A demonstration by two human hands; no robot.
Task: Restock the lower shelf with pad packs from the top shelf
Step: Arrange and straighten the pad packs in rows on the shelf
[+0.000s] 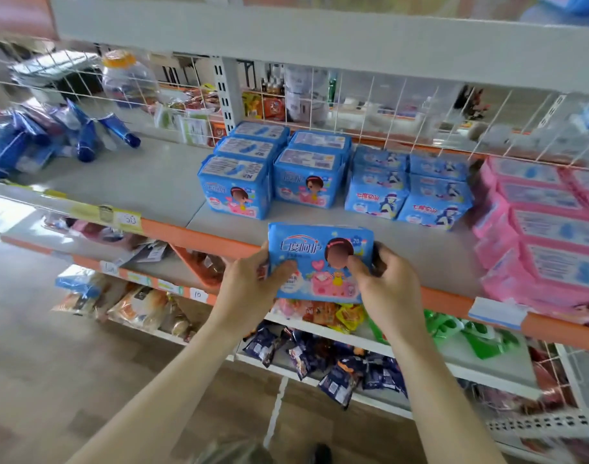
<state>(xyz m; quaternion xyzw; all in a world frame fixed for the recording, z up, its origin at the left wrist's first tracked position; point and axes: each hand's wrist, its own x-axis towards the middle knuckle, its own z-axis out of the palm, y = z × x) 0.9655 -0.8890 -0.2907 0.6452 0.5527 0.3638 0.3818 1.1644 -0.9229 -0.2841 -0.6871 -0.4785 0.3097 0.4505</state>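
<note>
Pack (pixel 308 251) between left hand (pixel 249 284), right hand (pixel 388 284)

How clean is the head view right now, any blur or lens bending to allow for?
Head view: the pack, left hand and right hand are fairly sharp; the pink packs at right and blue goods at left are smeared; the orange shelf edge bows, wide-lens distortion.

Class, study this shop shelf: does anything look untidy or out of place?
Yes. At the left end of the shelf, dark blue packs lie tumbled in a heap, while the light blue packs and pink packs stand in neat rows.
</note>
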